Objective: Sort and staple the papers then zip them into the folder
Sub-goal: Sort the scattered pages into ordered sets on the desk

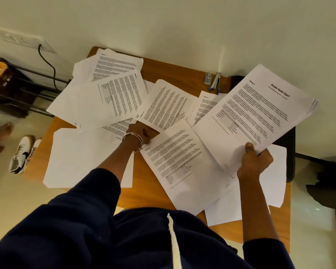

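Observation:
Several printed sheets (113, 96) lie scattered over a wooden table (149, 189). My right hand (253, 162) grips a thin stack of papers (260, 113) by its near corner, thumb on top, and holds it tilted above the table; its top page is a titled report. My left hand (142, 133) reaches into the middle of the table and pinches the near edge of one printed sheet (167, 105). Another printed page (178, 162) lies between my hands. A stapler (215, 84) stands at the table's far edge. A dark folder (287, 144) shows under the papers at the right.
A small staple box (208, 78) sits beside the stapler. Blank sheets (81, 158) cover the near left of the table. Shoes (21, 154) lie on the floor at the left, by a dark rack (17, 90) with a cable. The wall runs behind the table.

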### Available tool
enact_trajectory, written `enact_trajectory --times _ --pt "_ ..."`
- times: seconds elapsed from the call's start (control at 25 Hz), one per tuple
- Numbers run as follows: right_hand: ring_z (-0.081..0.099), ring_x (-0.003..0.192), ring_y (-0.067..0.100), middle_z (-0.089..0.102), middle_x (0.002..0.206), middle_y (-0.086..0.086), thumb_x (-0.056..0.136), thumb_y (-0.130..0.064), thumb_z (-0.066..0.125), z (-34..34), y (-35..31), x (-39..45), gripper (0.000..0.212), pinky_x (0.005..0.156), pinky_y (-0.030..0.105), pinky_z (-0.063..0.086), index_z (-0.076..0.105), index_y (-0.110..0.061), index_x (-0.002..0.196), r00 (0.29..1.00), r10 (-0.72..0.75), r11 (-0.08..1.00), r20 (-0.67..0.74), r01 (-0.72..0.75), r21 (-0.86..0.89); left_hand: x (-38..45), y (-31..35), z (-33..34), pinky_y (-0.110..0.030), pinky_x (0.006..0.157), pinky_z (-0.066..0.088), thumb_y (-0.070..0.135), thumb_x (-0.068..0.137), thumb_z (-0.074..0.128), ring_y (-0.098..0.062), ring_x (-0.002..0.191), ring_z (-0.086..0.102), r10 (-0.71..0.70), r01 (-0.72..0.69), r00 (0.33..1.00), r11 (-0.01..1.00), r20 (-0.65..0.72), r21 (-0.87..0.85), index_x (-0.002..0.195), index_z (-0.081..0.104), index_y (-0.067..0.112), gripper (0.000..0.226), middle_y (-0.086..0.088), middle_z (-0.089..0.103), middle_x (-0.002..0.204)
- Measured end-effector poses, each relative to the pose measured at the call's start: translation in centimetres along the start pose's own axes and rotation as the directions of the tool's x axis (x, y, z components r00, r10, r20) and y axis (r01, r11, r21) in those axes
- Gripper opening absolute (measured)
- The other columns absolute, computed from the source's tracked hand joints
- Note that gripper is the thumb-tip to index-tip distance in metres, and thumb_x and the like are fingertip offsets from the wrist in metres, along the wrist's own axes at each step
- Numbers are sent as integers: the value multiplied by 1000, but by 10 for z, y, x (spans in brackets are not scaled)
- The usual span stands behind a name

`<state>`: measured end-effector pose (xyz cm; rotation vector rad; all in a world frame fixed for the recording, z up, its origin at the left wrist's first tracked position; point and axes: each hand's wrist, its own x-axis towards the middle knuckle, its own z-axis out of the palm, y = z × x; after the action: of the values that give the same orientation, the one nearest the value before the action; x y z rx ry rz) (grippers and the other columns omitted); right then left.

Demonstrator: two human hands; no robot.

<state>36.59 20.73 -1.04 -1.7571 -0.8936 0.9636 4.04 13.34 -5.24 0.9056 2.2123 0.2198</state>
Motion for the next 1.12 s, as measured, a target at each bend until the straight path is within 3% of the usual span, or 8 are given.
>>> enact_trajectory --times 0.16,0.4,0.56,0.64,0.84,0.96,1.08,1.12 --pt "60 110 25 63 119 3 90 -7 62 -4 2 -1 34 96 44 50 60 -14 124 1000 11 1000 -9 -10 11 3 -1 -14 -24 80 47 8 64 81 -14 87 61 76 -69 993 994 89 -79 96 72 12 34 2 68 93" --pt "59 109 21 62 119 -1 91 -6 61 -8 1 0 34 93 36 49 58 -16 124 1000 12 999 20 -13 52 0 1 -32 -39 85 55 0 74 72 -28 90 67 212 -147 964 928 162 -342 98 71 6 25 -9 70 96" --pt "58 107 19 62 118 0 92 -6 60 -11 -1 0 34 91 33 48 58 -16 124 999 34 997 11 -35 74 -3 8 -40 -17 68 57 0 77 70 -17 80 65 244 -168 962 882 121 -440 104 68 1 27 3 67 87" --pt "58 108 20 62 120 1 92 -6 61 -11 -1 1 34 93 35 49 58 -18 123 999 36 997 10 -36 69 -5 9 -42 -14 65 56 0 77 70 -12 78 65 249 -171 961 878 121 -446 104 68 1 28 4 67 86" --pt "59 108 21 62 120 1 92 -6 60 -12 -3 1 33 91 35 49 58 -20 122 999 43 996 3 -43 84 -6 15 -41 -37 87 54 2 77 70 -19 84 66 252 -181 958 901 135 -394 102 69 4 25 -5 69 95" --pt "60 108 19 63 118 2 90 -2 61 -13 -11 3 36 95 35 49 59 -11 125 997 51 994 53 -56 93 -11 33 -41 -32 90 50 18 81 69 -21 99 63 259 -242 965 937 35 -253 106 68 14 25 -4 66 109" --pt "63 109 21 65 122 5 87 0 64 -8 -21 2 40 92 32 51 60 -8 126 945 67 997 321 -75 13 -34 71 -31 -35 89 51 20 90 57 -15 100 60 332 -123 930 683 156 -720 137 42 14 50 -5 56 122" --pt "65 107 20 65 122 6 86 3 63 -8 -24 0 38 90 31 52 63 -9 123 900 45 999 433 -54 9 -43 85 -25 -37 90 49 24 88 59 -15 106 57 380 -98 904 631 196 -769 141 35 19 59 -4 54 127"
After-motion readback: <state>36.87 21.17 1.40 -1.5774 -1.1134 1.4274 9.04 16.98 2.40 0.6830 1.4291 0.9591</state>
